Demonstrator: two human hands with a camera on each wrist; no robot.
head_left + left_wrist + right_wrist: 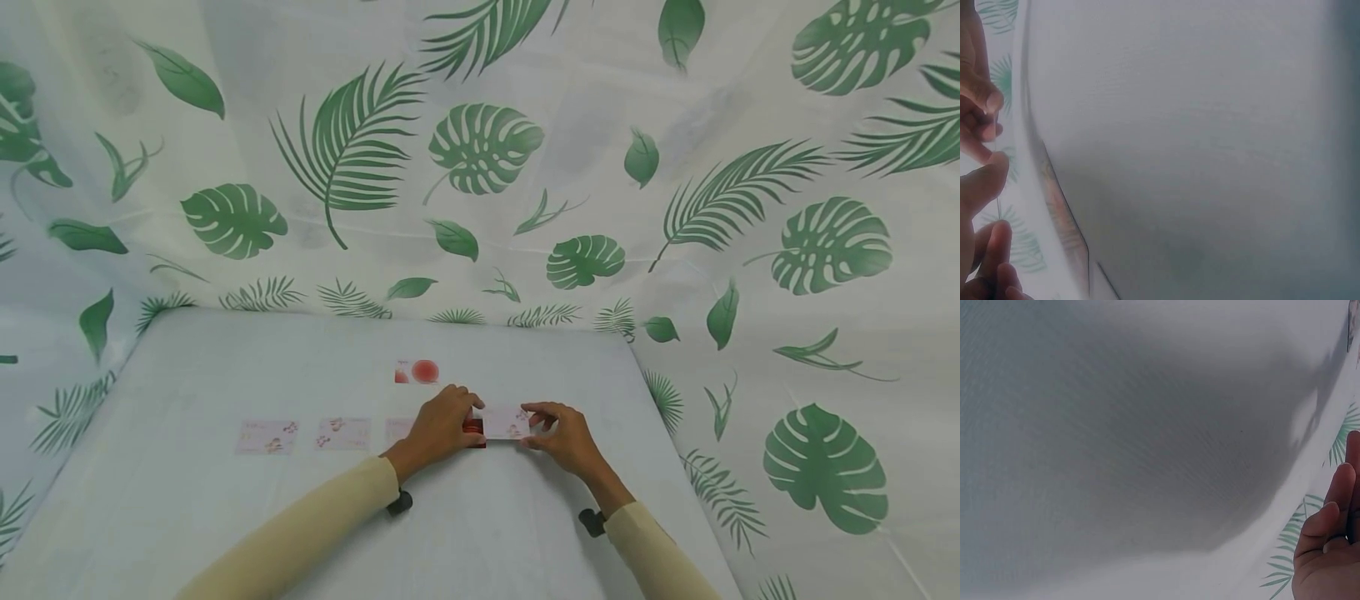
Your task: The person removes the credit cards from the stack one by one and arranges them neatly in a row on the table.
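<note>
Between both hands is a pale pink printed card (504, 423) with small flower pictures, held over the table. My left hand (444, 421) pinches its left end, thumb at the near edge and fingers at the far edge. At the other end, the right hand (564, 437) grips it the same way; in the right wrist view the right hand (1329, 550) shows only at the edge. A dark red card (476, 430) shows beside the left fingers, partly hidden. Seen from the left wrist, the held card is a thin line between the left hand (985, 206) and the right hand (979, 106).
Left of the hands, a row holds a pink card (267, 437), another pink card (342, 433) and a third card (401, 429) partly covered by the left hand. Behind lies a card with a red circle (417, 372). Leaf-patterned cloth (480, 150) surrounds the white table (187, 517).
</note>
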